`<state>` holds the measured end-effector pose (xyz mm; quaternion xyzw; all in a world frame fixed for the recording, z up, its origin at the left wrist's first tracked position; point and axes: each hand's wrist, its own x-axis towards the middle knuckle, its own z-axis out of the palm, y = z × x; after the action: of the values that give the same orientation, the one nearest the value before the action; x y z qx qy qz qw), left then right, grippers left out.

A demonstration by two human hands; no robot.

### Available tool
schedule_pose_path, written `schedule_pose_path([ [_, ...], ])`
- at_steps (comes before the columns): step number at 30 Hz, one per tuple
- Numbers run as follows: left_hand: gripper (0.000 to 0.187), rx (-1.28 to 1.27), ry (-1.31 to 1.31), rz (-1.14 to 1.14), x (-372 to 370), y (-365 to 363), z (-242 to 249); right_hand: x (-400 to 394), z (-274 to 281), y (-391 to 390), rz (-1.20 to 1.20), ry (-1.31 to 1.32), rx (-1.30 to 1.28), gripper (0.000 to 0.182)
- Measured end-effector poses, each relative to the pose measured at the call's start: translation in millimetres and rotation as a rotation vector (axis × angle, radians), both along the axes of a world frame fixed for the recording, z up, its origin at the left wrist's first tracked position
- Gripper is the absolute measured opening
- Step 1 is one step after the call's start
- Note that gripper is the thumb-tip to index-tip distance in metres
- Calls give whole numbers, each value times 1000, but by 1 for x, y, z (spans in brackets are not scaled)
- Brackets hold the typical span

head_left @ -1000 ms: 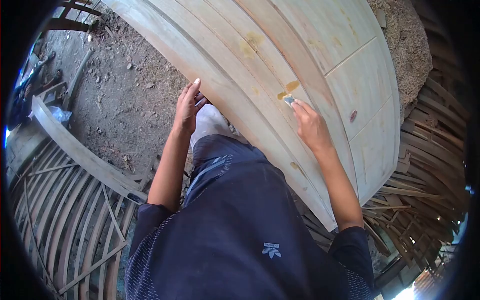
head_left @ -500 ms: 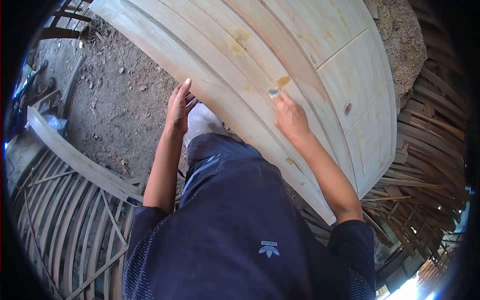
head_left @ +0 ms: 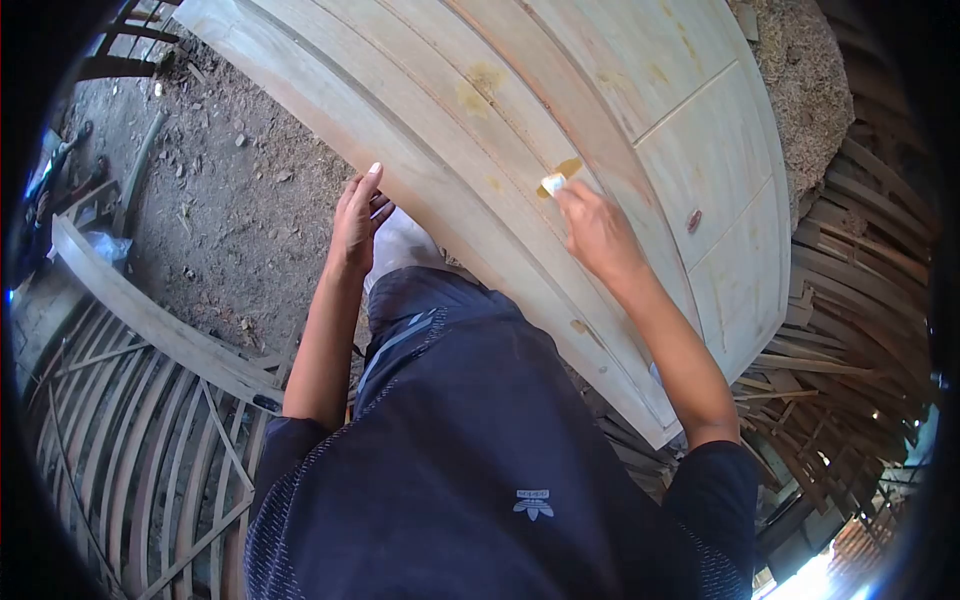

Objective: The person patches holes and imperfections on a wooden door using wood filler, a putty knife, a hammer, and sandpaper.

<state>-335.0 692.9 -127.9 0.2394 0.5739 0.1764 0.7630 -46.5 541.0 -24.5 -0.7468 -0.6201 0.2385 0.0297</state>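
Note:
Under my hands is a large pale wooden door panel with curved raised mouldings. My right hand is closed around a small flat scraper whose face shines white. The scraper lies against a wet yellow-brown patch on one of the curved bands. At the panel's left edge, my left hand is open and holds nothing, thumb pointing up along the edge and fingers slightly bent.
A small dark reddish object lies on the panel's right part. Slatted curved frames stand at lower left, beside a curved wooden rail. Stacked wood strips and shavings lie to the right. Bare dirt ground shows at left.
My right hand has turned, and the scraper now overlaps the brown patch and catches the light. The patch reaches further down and left. My left hand has barely moved.

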Motion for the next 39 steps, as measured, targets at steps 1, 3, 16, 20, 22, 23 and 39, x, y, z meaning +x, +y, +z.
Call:
schedule_pose_path([
  [1, 54, 2, 8, 5, -1, 0, 1, -3, 0, -4, 5, 8, 2, 18],
  [3, 53, 21, -23, -18, -1, 0, -3, -6, 9, -10, 128, -115, -344, 18],
  [16, 54, -18, -52, 21, -3, -3, 1, 25, -52, 121, 199, 5, 288, 31],
  [20, 55, -4, -32, 27, 1, -3, 3, 26, -30, 131, 250, -146, 19, 24],
  [22, 54, -8, -39, 31, 2, -3, 5, 27, -1, 151, 277, -283, -272, 22],
  [23, 53, -9, -41, 31, 2, -1, 4, 26, 5, 160, 233, -199, -118, 22],
  [39, 73, -32, -48, -10, -5, 0, -4, 18, -25, 152, 298, -76, -54, 25],
])
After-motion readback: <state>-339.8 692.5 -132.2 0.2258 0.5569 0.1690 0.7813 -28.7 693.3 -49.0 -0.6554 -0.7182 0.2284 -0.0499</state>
